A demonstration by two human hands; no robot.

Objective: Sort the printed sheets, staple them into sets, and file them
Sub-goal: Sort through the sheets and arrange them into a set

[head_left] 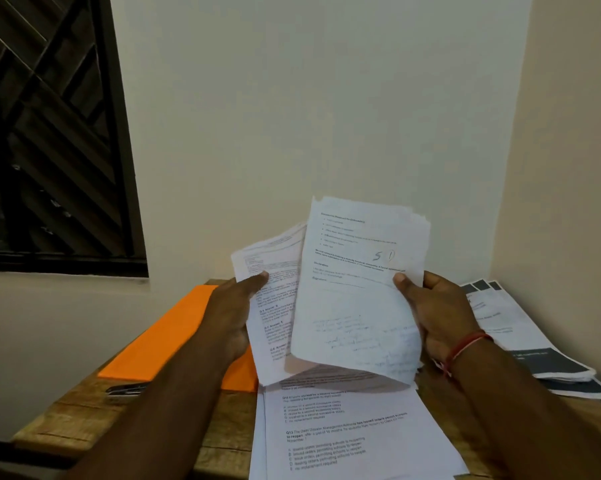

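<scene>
Both hands hold printed sheets up above the wooden table [84, 424]. My right hand [434, 313] grips a bundle of sheets [358, 296] whose front page bears a handwritten "51"; the thumb lies on the front. My left hand [233, 313] holds a second bundle [275, 271] that fans out behind and to the left, thumb on its face. A pile of printed question sheets [344, 434] lies flat on the table under my hands. An orange file folder [167, 337] lies at the left. A dark stapler [126, 389] lies by the folder's near edge, partly hidden by my left forearm.
More printed sheets with dark blue bands [521, 337] lie stacked at the right, against the wall corner. A dark barred window [49, 133] is on the left wall. The plain wall stands right behind the table.
</scene>
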